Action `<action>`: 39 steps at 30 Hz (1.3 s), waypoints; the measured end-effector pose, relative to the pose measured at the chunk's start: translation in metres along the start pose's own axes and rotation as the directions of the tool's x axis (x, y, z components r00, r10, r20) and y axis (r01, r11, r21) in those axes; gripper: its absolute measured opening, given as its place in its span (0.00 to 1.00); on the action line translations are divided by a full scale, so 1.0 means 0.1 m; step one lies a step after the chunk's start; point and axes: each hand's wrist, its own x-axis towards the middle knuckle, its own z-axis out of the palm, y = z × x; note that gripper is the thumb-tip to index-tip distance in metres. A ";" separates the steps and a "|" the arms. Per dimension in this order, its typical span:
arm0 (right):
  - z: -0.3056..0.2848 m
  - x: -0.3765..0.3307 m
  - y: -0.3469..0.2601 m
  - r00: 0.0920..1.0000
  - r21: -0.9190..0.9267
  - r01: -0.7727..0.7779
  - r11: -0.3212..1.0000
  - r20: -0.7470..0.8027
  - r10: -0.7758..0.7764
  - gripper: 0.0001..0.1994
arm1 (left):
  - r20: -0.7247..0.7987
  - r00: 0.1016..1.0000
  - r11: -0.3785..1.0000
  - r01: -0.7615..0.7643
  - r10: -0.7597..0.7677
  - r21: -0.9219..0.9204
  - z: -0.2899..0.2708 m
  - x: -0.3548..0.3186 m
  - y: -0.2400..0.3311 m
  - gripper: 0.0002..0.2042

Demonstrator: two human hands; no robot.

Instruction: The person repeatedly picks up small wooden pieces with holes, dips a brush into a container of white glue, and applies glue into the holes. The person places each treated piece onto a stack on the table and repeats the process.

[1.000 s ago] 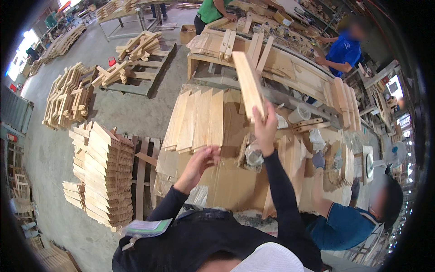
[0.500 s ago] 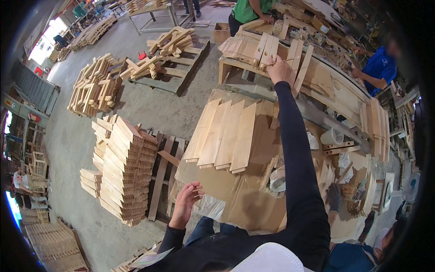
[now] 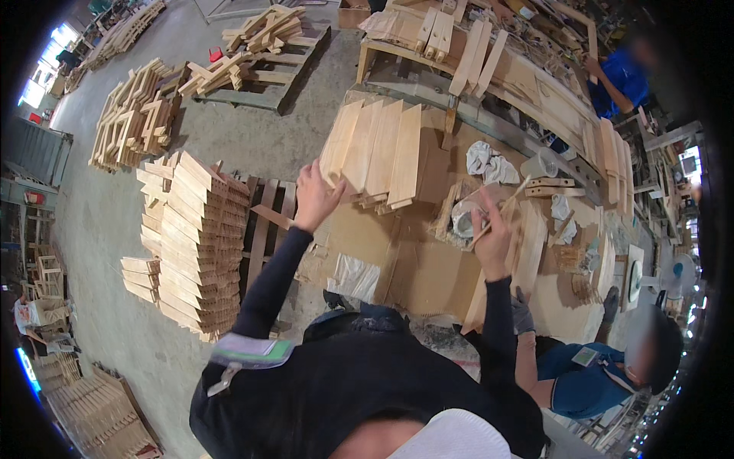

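Note:
My right hand (image 3: 493, 237), slightly blurred, is closed around a thin wooden stick (image 3: 514, 197) slanting up to the right. It is beside a white-rimmed pot (image 3: 463, 220) set in a rough, stained holder; the pot's contents are unclear. My left hand (image 3: 317, 200) is at the near left end of a row of pale, angle-cut wooden boards (image 3: 375, 153). Its fingers are apart; contact with the leftmost board cannot be made out. The boards lie side by side on a cardboard-covered surface (image 3: 428, 268).
Left of me rises a tall stack of angle-cut wood pieces (image 3: 191, 237) beside a pallet (image 3: 264, 229). A worktable with wooden strips (image 3: 478, 57) stands ahead. At right, a co-worker's gloved hand (image 3: 522, 312) is close to my right arm. White cloths (image 3: 491, 163) and a bucket (image 3: 540, 164) lie beyond the pot.
My right hand has come back from the far worktable to the pot, still with the stick. My left hand has moved forward to the boards. The view has shifted downward.

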 end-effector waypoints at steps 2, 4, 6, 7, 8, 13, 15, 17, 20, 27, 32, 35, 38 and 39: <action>-0.01 -0.34 -0.11 0.996 0.063 -0.077 0.995 -0.029 0.079 0.21 | 0.216 0.976 0.999 0.022 -0.030 0.042 0.22 0.18 -0.09 0.33; 0.00 -0.64 -0.21 0.980 0.149 -0.186 0.971 -0.046 0.195 0.20 | 0.472 0.881 0.996 -0.041 -0.001 0.079 0.35 0.25 -0.06 0.34; 0.02 -0.82 -0.25 0.975 0.200 -0.127 0.972 -0.154 0.159 0.19 | 0.410 0.904 0.992 0.107 -0.124 0.065 0.45 0.28 0.07 0.33; 0.02 -0.87 -0.27 0.967 0.221 -0.100 0.970 -0.210 0.147 0.18 | 0.383 0.905 0.983 0.176 -0.184 0.057 0.48 0.28 0.15 0.33; -0.02 -0.91 -0.30 0.956 0.240 -0.189 0.952 -0.175 0.234 0.18 | 0.291 0.940 0.984 0.168 -0.180 0.064 0.47 0.28 0.19 0.31; -0.08 -0.92 -0.33 0.895 0.514 -0.212 0.831 -0.239 0.377 0.22 | 0.336 0.940 0.998 0.066 -0.057 -0.016 0.46 0.48 -0.07 0.27; -0.10 -0.95 -0.27 0.873 0.558 -0.262 0.788 -0.211 0.439 0.22 | 0.373 0.925 0.997 0.063 -0.075 0.045 0.38 0.50 -0.06 0.25; -0.13 -0.93 -0.20 0.861 0.514 -0.310 0.800 -0.205 0.465 0.21 | 0.462 0.870 0.981 0.106 -0.172 0.165 0.09 0.57 0.18 0.23; -0.05 -0.93 -0.06 0.809 0.603 -0.364 0.710 -0.173 0.562 0.17 | 0.367 0.928 0.937 -0.063 -0.072 0.344 -0.11 0.39 0.42 0.20; 0.26 -0.77 0.46 0.842 0.530 -0.386 0.755 -0.131 0.523 0.10 | 0.367 0.930 0.996 -0.057 0.027 0.073 0.43 0.47 -0.30 0.34; 0.32 -0.79 0.59 0.832 0.536 -0.451 0.714 -0.037 0.554 0.09 | 0.516 0.851 0.970 0.195 -0.094 -0.144 0.26 0.65 -0.02 0.34; 0.23 -0.77 0.56 0.819 0.601 -0.414 0.683 -0.082 0.568 0.09 | 0.431 0.898 0.991 -0.038 0.089 -0.126 0.29 0.73 -0.07 0.34; 0.23 -0.80 0.58 0.798 0.609 -0.458 0.648 -0.041 0.602 0.09 | 0.511 0.830 0.958 -0.090 0.224 -0.273 0.08 0.88 0.77 0.34; 0.25 -0.80 0.61 0.792 0.607 -0.483 0.631 -0.003 0.610 0.09 | 0.549 0.797 0.932 -0.046 0.252 -0.360 0.10 0.89 0.97 0.35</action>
